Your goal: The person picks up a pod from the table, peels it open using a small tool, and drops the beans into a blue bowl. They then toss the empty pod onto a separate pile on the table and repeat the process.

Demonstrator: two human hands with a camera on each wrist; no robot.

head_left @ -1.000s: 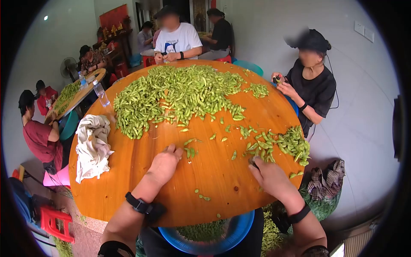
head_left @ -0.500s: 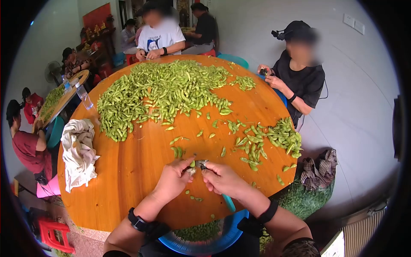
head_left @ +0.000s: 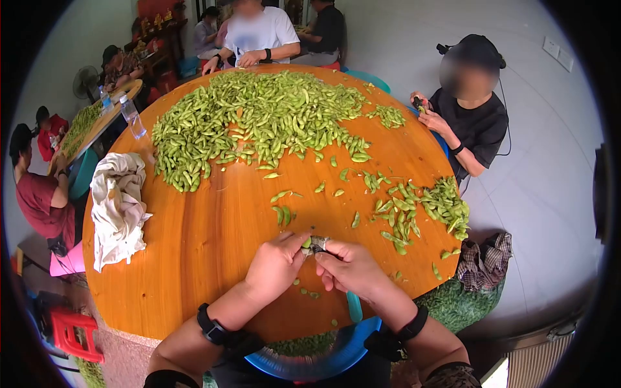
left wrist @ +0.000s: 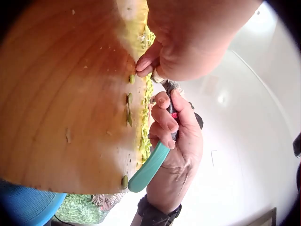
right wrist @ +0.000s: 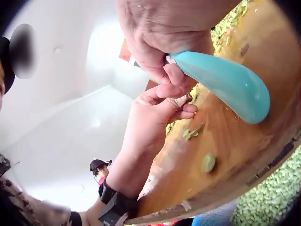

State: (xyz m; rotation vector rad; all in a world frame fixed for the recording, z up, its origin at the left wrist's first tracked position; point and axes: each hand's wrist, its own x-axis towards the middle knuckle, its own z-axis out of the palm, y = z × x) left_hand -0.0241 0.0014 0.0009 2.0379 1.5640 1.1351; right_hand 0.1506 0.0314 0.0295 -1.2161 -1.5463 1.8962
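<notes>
My two hands meet above the near part of a round wooden table (head_left: 194, 246). The left hand (head_left: 294, 249) pinches a green bean pod (head_left: 306, 244) by its end. My right hand (head_left: 330, 255) grips small scissors with a teal handle (head_left: 354, 306), and their metal tip (head_left: 318, 243) sits at the pod. In the left wrist view the right hand (left wrist: 174, 136) curls round the teal handle (left wrist: 148, 167) beneath the left hand (left wrist: 146, 66). The right wrist view shows the teal handle (right wrist: 221, 84) in my right hand (right wrist: 174, 70), with the left hand (right wrist: 160, 106) beyond. A few loose pods (head_left: 283, 213) lie just ahead.
A big heap of green pods (head_left: 259, 123) covers the far half of the table, with a smaller heap (head_left: 427, 210) at the right. A white cloth (head_left: 116, 207) lies at the left edge. A blue basin (head_left: 304, 359) sits under the near edge. Other people sit around the table.
A second ago my left hand reached to loose pods mid-table and my right hand to the right heap. Both have drawn back and joined near me, pod and scissors together.
</notes>
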